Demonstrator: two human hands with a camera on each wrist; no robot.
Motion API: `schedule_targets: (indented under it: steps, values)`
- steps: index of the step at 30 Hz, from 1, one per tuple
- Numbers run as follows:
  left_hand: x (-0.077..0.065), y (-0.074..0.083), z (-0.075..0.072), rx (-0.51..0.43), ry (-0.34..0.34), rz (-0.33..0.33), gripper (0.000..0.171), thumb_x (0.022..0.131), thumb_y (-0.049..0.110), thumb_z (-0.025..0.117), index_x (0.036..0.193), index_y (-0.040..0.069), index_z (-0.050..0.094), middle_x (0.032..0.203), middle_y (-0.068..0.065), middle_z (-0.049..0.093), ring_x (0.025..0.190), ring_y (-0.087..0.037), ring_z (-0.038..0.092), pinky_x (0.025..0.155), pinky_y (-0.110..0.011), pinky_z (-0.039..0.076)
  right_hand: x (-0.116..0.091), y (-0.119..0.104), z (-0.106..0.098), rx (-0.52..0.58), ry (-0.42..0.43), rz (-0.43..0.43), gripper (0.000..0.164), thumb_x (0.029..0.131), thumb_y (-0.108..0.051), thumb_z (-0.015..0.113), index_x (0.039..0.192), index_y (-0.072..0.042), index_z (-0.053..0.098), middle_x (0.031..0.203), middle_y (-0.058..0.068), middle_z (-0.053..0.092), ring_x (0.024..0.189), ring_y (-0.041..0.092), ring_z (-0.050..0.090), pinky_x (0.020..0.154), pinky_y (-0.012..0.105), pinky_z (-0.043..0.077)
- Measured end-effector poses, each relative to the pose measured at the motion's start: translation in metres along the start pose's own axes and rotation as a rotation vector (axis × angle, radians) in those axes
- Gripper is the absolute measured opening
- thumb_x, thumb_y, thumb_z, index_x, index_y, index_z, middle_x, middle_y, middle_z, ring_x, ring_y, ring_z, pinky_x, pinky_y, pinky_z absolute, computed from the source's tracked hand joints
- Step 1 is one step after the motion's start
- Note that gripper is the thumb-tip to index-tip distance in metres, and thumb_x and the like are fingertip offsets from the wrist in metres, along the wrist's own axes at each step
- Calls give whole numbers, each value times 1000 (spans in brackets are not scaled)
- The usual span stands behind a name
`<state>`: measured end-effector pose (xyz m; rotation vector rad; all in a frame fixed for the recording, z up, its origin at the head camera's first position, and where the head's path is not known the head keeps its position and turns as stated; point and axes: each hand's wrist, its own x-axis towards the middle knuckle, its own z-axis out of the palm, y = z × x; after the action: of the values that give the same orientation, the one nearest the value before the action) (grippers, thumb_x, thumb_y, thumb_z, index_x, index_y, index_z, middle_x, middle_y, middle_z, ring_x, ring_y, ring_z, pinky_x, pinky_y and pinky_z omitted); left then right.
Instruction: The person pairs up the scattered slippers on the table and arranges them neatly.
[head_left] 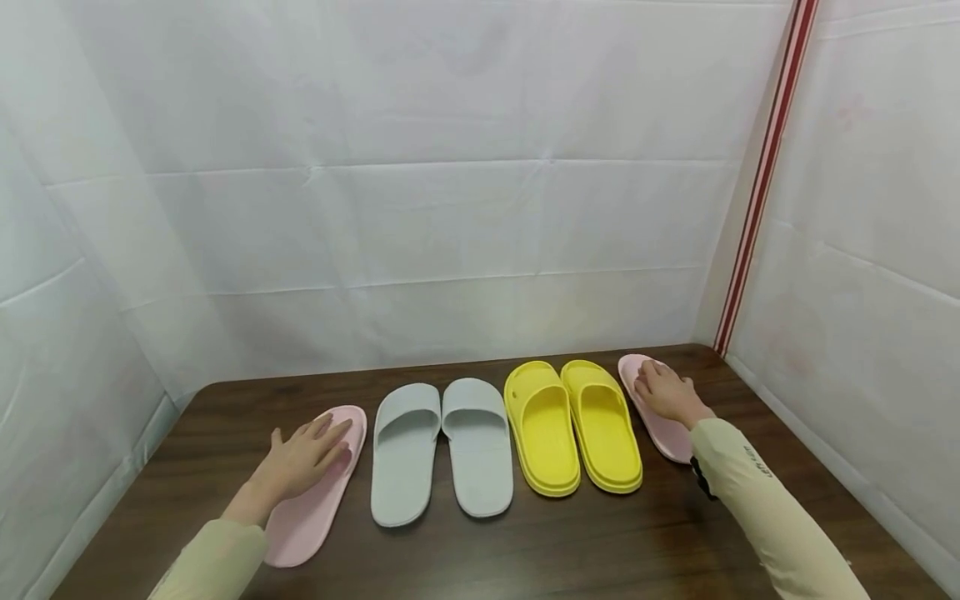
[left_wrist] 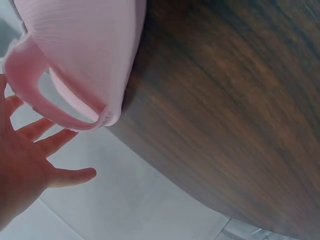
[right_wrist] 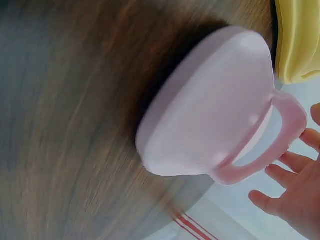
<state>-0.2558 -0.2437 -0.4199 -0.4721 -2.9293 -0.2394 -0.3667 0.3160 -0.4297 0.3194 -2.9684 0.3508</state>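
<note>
A pink slipper (head_left: 303, 521) lies at the left of the wooden table, and my left hand (head_left: 296, 460) is over its strap. In the left wrist view the fingers of that hand (left_wrist: 22, 160) are spread and fairly straight, with fingertips right at the strap (left_wrist: 57, 116). At the far right is another pink slipper (head_left: 670, 433). My right hand (head_left: 667, 392) lies over its upper part. The right wrist view shows relaxed, spread fingers (right_wrist: 296, 161) close against the strap (right_wrist: 285, 145).
Between the pink slippers stand a pair of light grey slippers (head_left: 401, 475) and a pair of yellow slippers (head_left: 551, 442), side by side on the dark table (head_left: 600, 550). White sheeting (head_left: 420, 225) hangs behind and at both sides. A red-striped band (head_left: 750, 225) runs down the right corner.
</note>
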Motion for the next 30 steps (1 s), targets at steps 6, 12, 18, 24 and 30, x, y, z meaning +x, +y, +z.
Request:
schedule_targets:
  steps: [6,12,18,24,30]
  values:
    - [-2,-3,2,-1,3,-5,49,91,42,43,130,13,45,134,-20,42,118,-41,43,87,-75,19,-2,4,-3,0,-31,-5,22,92,-30,43,96,-8,40,99,16,54,95,33,51,67,53,34]
    - [-1,-5,4,-11,6,-8,52,89,45,46,130,13,45,134,-21,42,119,-42,42,87,-76,17,-6,13,-3,-16,-53,-11,23,90,-30,47,96,-9,39,102,16,53,96,32,50,69,57,35]
    - [-1,-6,3,-9,0,-19,53,88,45,46,130,13,45,134,-22,42,119,-43,42,86,-77,15,-11,18,-5,-12,-102,9,27,90,-35,48,100,-12,38,113,19,50,109,42,44,70,61,34]
    - [-2,-7,-1,10,-16,-40,54,87,46,48,129,12,45,131,-23,44,116,-44,44,85,-77,16,-13,23,-10,-2,-178,21,31,90,-41,45,101,-14,35,127,23,40,122,55,24,79,70,28]
    - [0,-13,-3,20,-29,-56,55,86,45,50,127,10,46,129,-25,45,114,-45,46,84,-77,17,-16,25,-18,27,-210,21,33,88,-45,47,98,-16,34,134,23,34,123,58,18,81,76,22]
